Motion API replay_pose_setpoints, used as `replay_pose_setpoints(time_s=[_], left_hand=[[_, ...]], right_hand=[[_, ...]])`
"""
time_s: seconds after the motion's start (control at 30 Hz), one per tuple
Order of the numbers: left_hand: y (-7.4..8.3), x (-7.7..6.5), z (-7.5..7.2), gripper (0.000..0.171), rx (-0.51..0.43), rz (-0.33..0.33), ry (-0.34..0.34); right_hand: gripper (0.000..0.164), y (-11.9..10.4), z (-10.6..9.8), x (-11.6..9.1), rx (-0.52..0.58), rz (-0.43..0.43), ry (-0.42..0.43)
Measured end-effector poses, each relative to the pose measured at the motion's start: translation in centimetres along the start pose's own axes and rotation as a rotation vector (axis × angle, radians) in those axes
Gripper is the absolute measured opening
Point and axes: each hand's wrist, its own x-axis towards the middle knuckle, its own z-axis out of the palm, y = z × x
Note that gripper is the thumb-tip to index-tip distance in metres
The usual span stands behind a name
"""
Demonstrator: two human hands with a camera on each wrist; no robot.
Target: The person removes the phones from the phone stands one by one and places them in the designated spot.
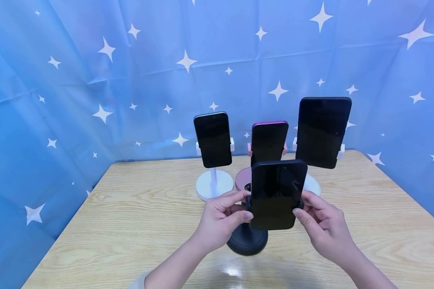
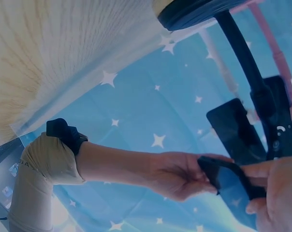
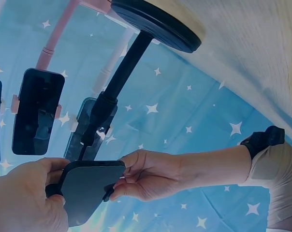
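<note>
A phone (image 1: 277,196) with a dark screen sits tilted in the clamp (image 1: 301,204) of a black phone stand (image 1: 247,242). My left hand (image 1: 218,220) pinches the clamp's left side, thumb at the front by the phone's edge and fingers behind. On the opposite side my right hand (image 1: 327,230) pinches the right clamp arm in the same way. The black pole (image 3: 129,65) shows in the right wrist view, rising from its round base on the table. Much of the clamp's back is hidden by the phone.
Behind stand a phone in a white stand (image 1: 215,185) on the left, a pink-edged phone (image 1: 269,140) in a pink stand, and a larger dark device (image 1: 323,132) in a white stand on the right. They rest on a wooden table (image 1: 148,216) before a blue starred curtain (image 1: 148,80).
</note>
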Motion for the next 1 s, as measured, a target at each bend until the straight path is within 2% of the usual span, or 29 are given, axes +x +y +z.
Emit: replay_pose_setpoints(time_s=[0.1,0.23,0.43,0.6,0.8,1.0], left_hand=[[-0.1,0.0,0.0,0.075,0.005,-0.006,0.003],[-0.2,-0.1,0.1,0.076,-0.004,0.002,-0.002],[-0.1,-0.1,0.2,0.069,-0.016,0.0,-0.009],[0.2,-0.1,0.2,0.058,0.001,-0.001,-0.019],[0.7,-0.1,-0.2,0.039,0.102,-0.018,-0.051],[1.6,0.4,-1.0,0.034,0.26,-0.017,-0.128]], right_hand=[[0.038,0.0,0.0,-0.1,0.014,0.015,-0.002],[0.038,0.1,0.1,-0.3,0.05,0.008,0.004],[0.036,0.3,0.3,-0.5,0.1,-0.006,0.026],[0.037,0.0,0.2,-0.6,0.072,0.02,0.028],[0.041,-0.2,-0.2,-0.6,0.007,0.042,-0.036],[0.043,-0.7,-0.6,-0.5,-0.015,0.106,-0.094]])
